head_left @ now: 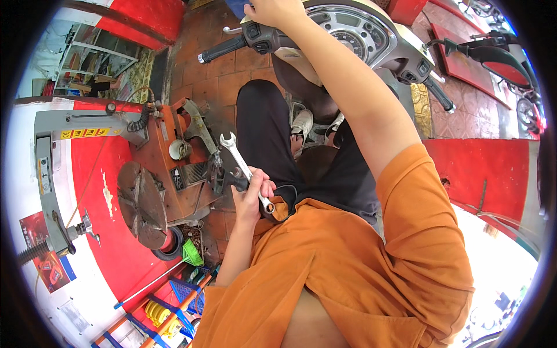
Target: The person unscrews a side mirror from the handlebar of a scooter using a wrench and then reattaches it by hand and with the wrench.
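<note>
My left hand [253,194] is closed around a silver combination wrench [235,149], its open jaw pointing up and its ring end below my fingers. Beside the wrench, a second dark grey tool piece [237,180] shows near my knuckles; whether I hold it too is unclear. My right arm stretches across the scooter, and my right hand [275,10] is at the top edge, above the left handlebar grip [223,49]. Most of its fingers are cut off, so what they touch is hidden. The scooter's dashboard [348,39] lies beneath my forearm.
A tyre-changing machine with a round turntable [142,204] and grey arm [87,124] stands at the left. Below it are a green broom [191,253] and a blue-orange rack [154,333]. Another motorbike with a mirror [507,71] is at the right. The right handlebar grip [440,95] juts out.
</note>
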{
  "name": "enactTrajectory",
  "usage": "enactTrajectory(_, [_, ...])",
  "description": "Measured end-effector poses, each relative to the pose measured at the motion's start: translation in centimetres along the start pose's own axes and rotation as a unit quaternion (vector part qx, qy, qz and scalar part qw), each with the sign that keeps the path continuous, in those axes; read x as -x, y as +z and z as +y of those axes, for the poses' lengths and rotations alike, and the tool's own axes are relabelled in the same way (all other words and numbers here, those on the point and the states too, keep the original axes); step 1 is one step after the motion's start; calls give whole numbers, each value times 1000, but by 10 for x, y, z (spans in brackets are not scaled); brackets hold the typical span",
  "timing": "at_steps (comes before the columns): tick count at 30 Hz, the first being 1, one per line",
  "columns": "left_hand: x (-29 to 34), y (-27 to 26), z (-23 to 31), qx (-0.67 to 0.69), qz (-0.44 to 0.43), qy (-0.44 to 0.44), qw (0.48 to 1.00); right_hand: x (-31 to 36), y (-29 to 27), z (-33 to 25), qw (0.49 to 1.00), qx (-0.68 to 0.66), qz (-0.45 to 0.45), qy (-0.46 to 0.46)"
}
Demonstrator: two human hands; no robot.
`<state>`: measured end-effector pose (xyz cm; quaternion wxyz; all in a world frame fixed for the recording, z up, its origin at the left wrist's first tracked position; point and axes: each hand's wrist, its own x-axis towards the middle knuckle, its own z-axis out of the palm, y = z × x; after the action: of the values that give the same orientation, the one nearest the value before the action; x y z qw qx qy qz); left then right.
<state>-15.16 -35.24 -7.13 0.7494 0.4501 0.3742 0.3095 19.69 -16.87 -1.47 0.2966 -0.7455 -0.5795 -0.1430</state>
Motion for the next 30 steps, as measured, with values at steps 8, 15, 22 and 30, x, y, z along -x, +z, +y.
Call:
enactTrajectory(8, [0,2,1,-3,7,-3,1000,0,2,3,1000,0,12,-5])
enactTrajectory(15, [0,1,2,-39,15,-3,999,0,4,3,1000,7,15,-16])
enactTrajectory(22, [1,2,1,-38,7,-14,999,2,4,3,999,22,19,-20])
enactTrajectory(30, [-11,-2,-3,1,16,-15,1000,-9,8,8,999,14,-40,-20])
